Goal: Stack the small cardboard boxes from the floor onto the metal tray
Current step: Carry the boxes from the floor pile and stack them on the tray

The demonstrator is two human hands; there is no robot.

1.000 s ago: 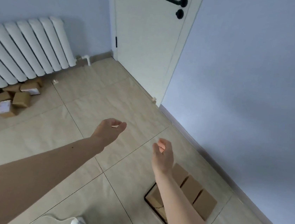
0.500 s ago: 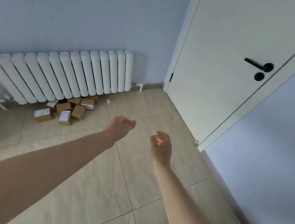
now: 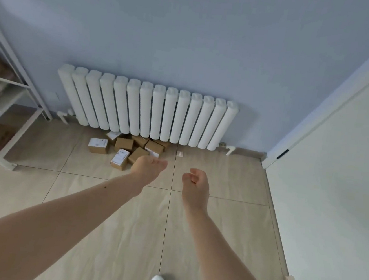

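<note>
Left hand point(image 3: 147, 167) at frame centre, fingers relaxed and holding nothing, right hand point(image 3: 195, 182) beside it, loosely curled and empty, small cardboard boxes point(image 3: 124, 147) heaped on the floor point(image 3: 220, 178) under the white radiator point(image 3: 146, 110), just above the hands

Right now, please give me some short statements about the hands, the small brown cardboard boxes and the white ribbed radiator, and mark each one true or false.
1. The small brown cardboard boxes lie on the floor below the white ribbed radiator. True.
2. The left hand grips a box. False: it holds nothing.
3. The right hand holds nothing. True.
4. The metal tray is in view beside the boxes. False: no tray shows here.
5. Some boxes carry white labels. True.
</note>
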